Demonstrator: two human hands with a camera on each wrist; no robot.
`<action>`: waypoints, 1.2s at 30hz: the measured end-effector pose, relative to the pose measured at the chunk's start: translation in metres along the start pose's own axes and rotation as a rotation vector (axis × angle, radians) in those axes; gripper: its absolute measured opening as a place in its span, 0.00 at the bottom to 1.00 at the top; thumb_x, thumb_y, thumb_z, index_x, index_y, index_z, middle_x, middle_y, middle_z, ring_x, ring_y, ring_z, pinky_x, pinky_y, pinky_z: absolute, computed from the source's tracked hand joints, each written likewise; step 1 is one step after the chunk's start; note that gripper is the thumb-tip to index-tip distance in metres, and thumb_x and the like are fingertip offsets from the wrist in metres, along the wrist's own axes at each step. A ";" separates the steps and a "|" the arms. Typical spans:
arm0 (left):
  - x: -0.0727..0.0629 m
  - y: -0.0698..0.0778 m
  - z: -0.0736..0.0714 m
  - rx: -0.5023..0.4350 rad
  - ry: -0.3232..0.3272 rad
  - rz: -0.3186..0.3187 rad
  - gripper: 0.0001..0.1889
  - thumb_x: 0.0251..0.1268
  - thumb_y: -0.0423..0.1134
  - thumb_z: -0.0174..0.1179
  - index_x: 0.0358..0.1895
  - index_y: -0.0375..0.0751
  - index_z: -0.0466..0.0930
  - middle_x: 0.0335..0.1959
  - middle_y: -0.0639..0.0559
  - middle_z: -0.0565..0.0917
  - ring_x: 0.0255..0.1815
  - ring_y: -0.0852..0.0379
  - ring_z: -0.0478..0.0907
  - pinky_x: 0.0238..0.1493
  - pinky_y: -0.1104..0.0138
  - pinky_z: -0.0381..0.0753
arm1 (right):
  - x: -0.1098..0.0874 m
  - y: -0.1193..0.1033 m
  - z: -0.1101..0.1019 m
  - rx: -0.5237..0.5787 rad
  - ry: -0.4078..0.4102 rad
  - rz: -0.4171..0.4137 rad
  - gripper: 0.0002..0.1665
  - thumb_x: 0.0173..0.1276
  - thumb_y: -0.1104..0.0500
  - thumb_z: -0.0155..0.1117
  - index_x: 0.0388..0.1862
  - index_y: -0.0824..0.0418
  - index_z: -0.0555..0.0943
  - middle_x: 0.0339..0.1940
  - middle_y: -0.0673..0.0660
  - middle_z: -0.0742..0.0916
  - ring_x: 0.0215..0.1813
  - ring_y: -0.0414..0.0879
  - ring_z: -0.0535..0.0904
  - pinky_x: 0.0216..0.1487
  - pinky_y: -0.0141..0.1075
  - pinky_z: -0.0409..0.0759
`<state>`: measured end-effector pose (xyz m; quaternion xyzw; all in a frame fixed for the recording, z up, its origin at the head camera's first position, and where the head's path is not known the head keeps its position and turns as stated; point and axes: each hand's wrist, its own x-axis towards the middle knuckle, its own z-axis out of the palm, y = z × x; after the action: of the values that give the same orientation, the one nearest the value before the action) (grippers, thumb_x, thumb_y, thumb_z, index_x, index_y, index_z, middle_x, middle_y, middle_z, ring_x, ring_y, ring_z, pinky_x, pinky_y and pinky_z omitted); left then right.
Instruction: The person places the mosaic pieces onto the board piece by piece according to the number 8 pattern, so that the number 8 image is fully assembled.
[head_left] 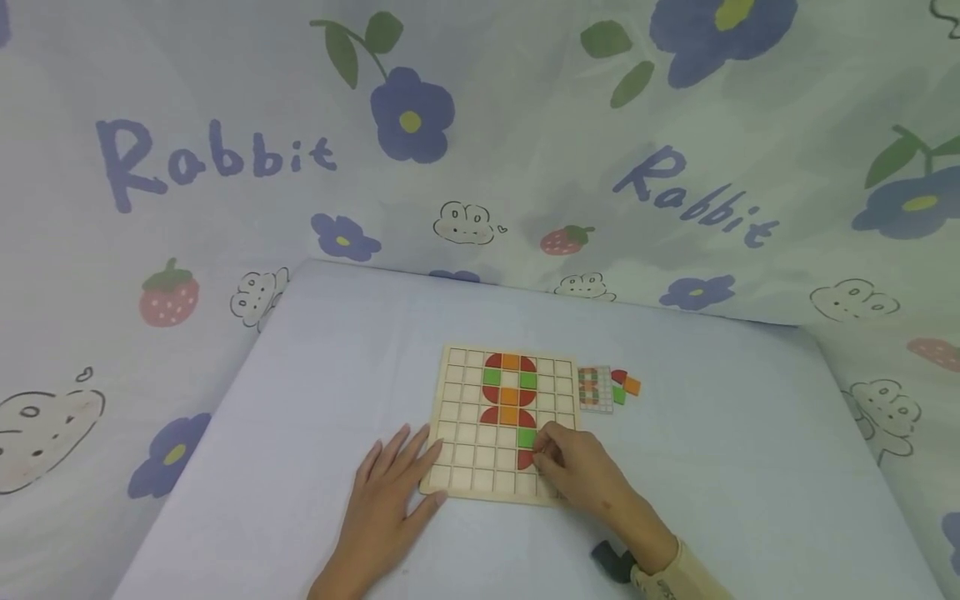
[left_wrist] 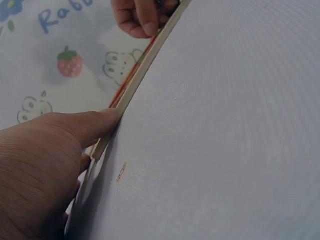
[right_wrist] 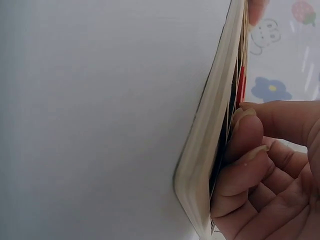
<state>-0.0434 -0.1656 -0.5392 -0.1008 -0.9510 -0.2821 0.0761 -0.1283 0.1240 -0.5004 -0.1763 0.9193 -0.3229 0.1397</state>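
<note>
A square wooden grid board (head_left: pixel 465 457) lies on the white table, with red, orange and green tiles in several cells. My left hand (head_left: pixel 386 500) rests at its left edge, fingers spread; in the left wrist view the thumb (left_wrist: pixel 95 122) touches the rim. Curled over the board's right side, my right hand (head_left: pixel 585 467) pinches a red quarter-circle tile (head_left: pixel 524 459) at its right edge. That tile sits just below a green square tile (head_left: pixel 527 437). From the right wrist, the red tile (right_wrist: pixel 241 85) shows at the fingertips, partly hidden.
Right of the board lies a small pattern card (head_left: pixel 597 390). Beside it are loose tiles: a red one (head_left: pixel 618 377), an orange one (head_left: pixel 632 386) and a green one (head_left: pixel 618 395). A dark object (head_left: pixel 613 562) is at the right wrist. Patterned fabric (head_left: pixel 465 167) surrounds the table.
</note>
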 end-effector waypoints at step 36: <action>-0.001 0.000 0.001 0.004 0.007 -0.004 0.34 0.66 0.49 0.72 0.75 0.50 0.76 0.81 0.53 0.66 0.83 0.44 0.56 0.79 0.40 0.48 | -0.018 0.020 -0.042 -0.076 0.133 0.108 0.10 0.70 0.56 0.74 0.48 0.53 0.85 0.35 0.42 0.84 0.36 0.38 0.78 0.35 0.32 0.81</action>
<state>-0.0430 -0.1653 -0.5402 -0.0975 -0.9516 -0.2805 0.0792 -0.1322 0.1684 -0.4791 -0.1100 0.9464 -0.2905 0.0889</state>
